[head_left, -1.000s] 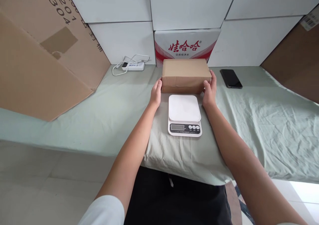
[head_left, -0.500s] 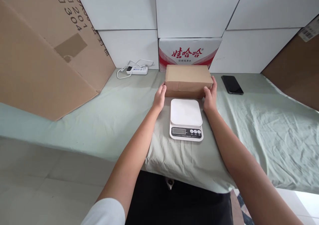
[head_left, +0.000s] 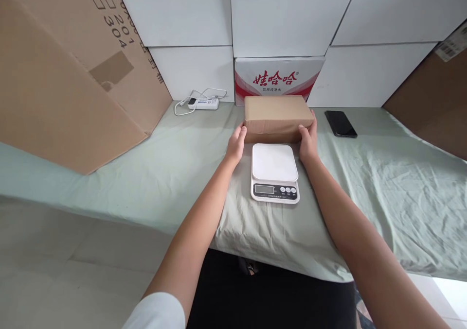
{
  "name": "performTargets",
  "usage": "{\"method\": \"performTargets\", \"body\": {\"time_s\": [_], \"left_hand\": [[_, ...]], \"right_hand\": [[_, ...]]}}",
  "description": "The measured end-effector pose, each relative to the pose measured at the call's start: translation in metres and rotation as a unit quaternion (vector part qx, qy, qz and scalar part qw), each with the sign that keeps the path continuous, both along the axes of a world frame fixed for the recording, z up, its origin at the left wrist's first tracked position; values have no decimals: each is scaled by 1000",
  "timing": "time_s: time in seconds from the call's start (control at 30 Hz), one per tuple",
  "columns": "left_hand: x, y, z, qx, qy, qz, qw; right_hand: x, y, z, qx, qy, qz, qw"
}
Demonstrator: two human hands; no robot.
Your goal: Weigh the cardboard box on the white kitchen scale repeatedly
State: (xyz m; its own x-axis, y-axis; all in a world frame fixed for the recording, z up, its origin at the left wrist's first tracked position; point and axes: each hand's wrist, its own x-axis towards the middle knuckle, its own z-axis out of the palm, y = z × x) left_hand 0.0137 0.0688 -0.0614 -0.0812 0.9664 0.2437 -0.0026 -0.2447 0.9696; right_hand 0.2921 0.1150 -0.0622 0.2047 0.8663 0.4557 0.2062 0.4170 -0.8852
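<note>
Your left hand [head_left: 236, 143] presses flat against the left end of the box [head_left: 278, 117], fingers extended, palm on the cardboard. Your right hand [head_left: 308, 142] meets the right end the same way, thumb on the near face. Both hands grasp the box between them; neither is clenched.

The box sits just above the centre of the frame, resting on the cloth [head_left: 383, 183]. Whether its underside is clear of the cloth cannot be told. It is a plain brown carton, closed, lying level, long side across the frame.

Directly below the box, between your wrists, lies the scale [head_left: 275, 172]: white platform bare, display and three buttons along its near edge. The display reading is too small to make out. The box's near edge lies just beside the scale's far edge; contact cannot be confirmed.

Behind the box stands a red-and-white carton [head_left: 279, 74] against the white blocks [head_left: 284, 13]. A power strip [head_left: 203, 103] with a coiled cord lies upper left of the box. A phone [head_left: 340, 123] lies face up to the right. A large cardboard sheet [head_left: 73, 71] leans at upper left.
</note>
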Motion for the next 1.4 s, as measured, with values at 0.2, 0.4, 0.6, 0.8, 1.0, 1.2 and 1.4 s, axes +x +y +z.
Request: {"method": "performTargets", "body": {"time_s": [0.2,0.4,0.6,0.8,1.0,1.2,1.4], "left_hand": [[2,0,8,-19,-15,-2,1000],[3,1,10,-17,-11,-6,1000],[1,2,9,-16,3,9,1000],[1,-3,13,7,13,-19,1000],[4,-41,51,120,47,-58,990],[-10,-128,55,123,69,-70,988],[-12,-159,23,98,41,-80,991]], "right_hand": [[-5,-12,8,-20,23,-4,1000],[-8,-13,9,-13,32,2,999],[-5,-7,5,-8,36,8,999],[-8,-6,2,-4,41,31,999],[-1,-40,37,102,-12,20,994],[16,-128,46,138,-89,17,986],[14,-160,18,159,-101,-58,980]]}}
